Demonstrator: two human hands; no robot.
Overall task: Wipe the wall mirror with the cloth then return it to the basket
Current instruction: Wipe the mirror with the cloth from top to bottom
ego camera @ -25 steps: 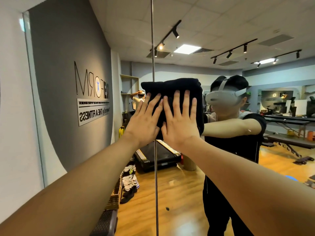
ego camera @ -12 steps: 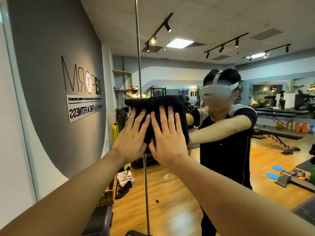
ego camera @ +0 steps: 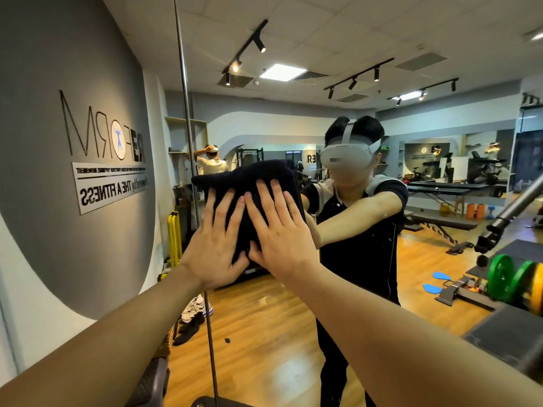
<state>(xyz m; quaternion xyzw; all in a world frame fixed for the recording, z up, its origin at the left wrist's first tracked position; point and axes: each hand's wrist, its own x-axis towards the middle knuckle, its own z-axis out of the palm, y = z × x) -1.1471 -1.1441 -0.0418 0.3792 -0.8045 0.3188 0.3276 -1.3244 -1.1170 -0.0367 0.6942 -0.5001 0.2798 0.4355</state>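
Observation:
A folded dark cloth lies flat against the wall mirror, at about chest height, just right of the vertical seam between two mirror panels. My left hand and my right hand press on the cloth side by side, fingers straight and spread, thumbs nearly touching. Both my arms reach forward from the bottom corners. The mirror reflects a person in a white headset and black top. No basket is identifiable in view.
The mirror seam runs top to bottom. A dark ribbed step or bench edge sits low by the mirror. At the right stand a barbell end, green weight plates and a dark mat. Shoes appear in reflection.
Both hands and the cloth slid down the mirror from the upper position, and the view turned right, bringing the barbell and weight plates into sight.

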